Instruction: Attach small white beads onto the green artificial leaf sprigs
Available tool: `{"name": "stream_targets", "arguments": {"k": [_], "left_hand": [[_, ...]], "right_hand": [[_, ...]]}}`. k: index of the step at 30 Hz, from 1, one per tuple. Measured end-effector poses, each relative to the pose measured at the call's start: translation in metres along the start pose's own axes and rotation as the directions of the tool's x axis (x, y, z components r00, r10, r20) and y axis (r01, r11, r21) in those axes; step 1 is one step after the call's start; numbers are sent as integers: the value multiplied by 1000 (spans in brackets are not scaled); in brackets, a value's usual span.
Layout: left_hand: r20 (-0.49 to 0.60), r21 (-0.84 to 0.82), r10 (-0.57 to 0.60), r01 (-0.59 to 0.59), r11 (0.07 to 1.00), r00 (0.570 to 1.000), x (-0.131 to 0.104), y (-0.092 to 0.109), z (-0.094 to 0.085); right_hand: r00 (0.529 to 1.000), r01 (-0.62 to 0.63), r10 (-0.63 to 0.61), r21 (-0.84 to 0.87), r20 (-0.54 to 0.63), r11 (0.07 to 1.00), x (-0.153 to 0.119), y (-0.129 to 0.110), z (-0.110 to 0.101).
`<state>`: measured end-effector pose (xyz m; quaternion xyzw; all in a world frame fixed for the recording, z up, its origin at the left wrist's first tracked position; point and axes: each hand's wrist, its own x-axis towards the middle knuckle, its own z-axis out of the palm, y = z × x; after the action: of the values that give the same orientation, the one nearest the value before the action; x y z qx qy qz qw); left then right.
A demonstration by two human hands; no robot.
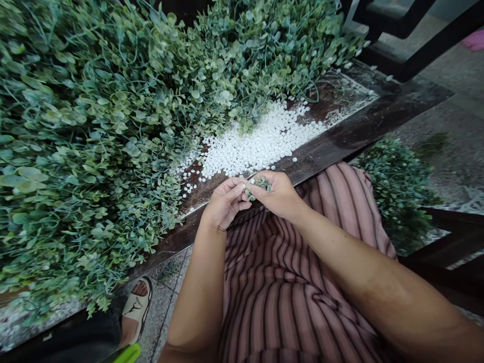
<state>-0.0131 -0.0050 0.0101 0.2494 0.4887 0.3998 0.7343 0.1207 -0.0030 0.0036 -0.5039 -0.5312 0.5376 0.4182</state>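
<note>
Over the near edge of the dark table my two hands meet. My right hand [276,193] is closed around a small sprig of green artificial leaves [260,187], part of it hidden by the fingers. My left hand [227,201] pinches at the sprig's tip, where a tiny white bead shows between thumb and forefinger. Just beyond the hands lies a spread pile of white beads [245,151], a few of them scattered loose toward the table edge.
A large heap of artificial greenery [113,101] covers the left and far side of the table [351,126]. More greenery [397,186] sits low at the right, beside dark furniture bars [412,55]. Another person's sandalled foot [136,307] rests on the tiled floor at lower left.
</note>
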Motion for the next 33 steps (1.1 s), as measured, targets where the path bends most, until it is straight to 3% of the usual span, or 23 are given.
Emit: {"name": "stream_targets", "arguments": {"k": [5, 9, 12, 15, 19, 21, 24, 26, 28, 30, 33], "left_hand": [[-146, -59, 133, -143, 988, 980, -1, -7, 8], [-297, 71, 347, -341, 937, 890, -11, -12, 9], [-300, 281, 444, -366, 887, 845, -19, -15, 7], [-241, 410, 485, -365, 836, 840, -19, -19, 9], [-256, 438, 513, -375, 817, 819, -10, -22, 15], [-288, 414, 511, -375, 829, 810, -7, -21, 15], [-294, 321, 476, -383, 866, 829, -7, -19, 10], [-270, 240, 443, -386, 891, 855, -9, -16, 4], [-234, 177, 413, -379, 908, 880, -11, -15, -1], [-201, 153, 403, -378, 913, 893, -13, -13, -4], [-153, 197, 413, -382, 903, 898, -16, -12, -6]], "right_hand": [[999, -31, 33, 77, -28, 997, 1, -2, 2], [995, -66, 72, 86, -67, 994, 2, -5, -1], [990, -81, 92, 107, -104, 991, 4, -4, -3], [989, -61, 75, 113, -127, 992, 5, 0, 0], [988, -8, 23, 98, -155, 995, 3, 2, 2], [995, 32, -20, 121, -100, 992, 2, 0, -2], [978, 76, -123, 261, 169, 962, 0, -6, -17], [908, 37, -195, 395, 370, 918, 0, -11, -29], [862, -31, -214, 470, 459, 882, 2, -13, -39], [900, -65, -143, 453, 411, 889, 5, -13, -42], [979, 7, -63, 275, 195, 961, 7, -8, -33]]}}
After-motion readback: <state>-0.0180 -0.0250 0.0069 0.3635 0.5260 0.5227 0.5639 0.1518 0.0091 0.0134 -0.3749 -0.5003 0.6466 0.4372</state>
